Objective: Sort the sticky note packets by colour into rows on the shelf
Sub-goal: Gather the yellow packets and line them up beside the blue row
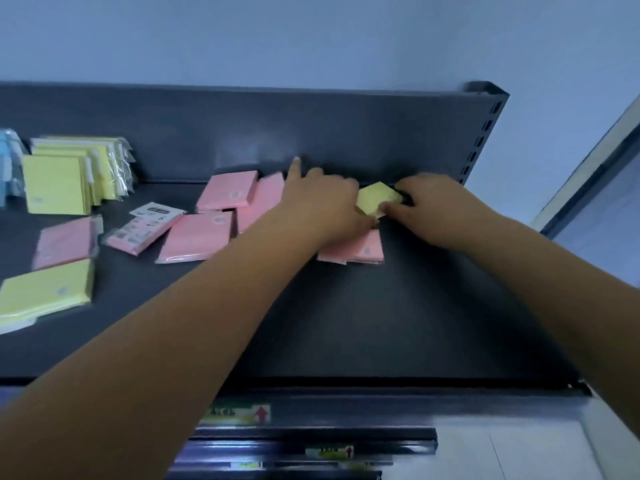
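Both bare forearms reach forward and converge, backs of the hands up. The left hand points its index finger straight out (its other fingers are hidden). The right hand pinches a yellow packet between thumb and curled fingers.

Six pink packets, two loose yellow packets, one upright yellow stack

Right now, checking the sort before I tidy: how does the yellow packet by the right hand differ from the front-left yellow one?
The held yellow packet sits far back, turned cornerwise, gripped by the right hand; the front-left yellow packet lies near the front, untouched. Both are yellow.
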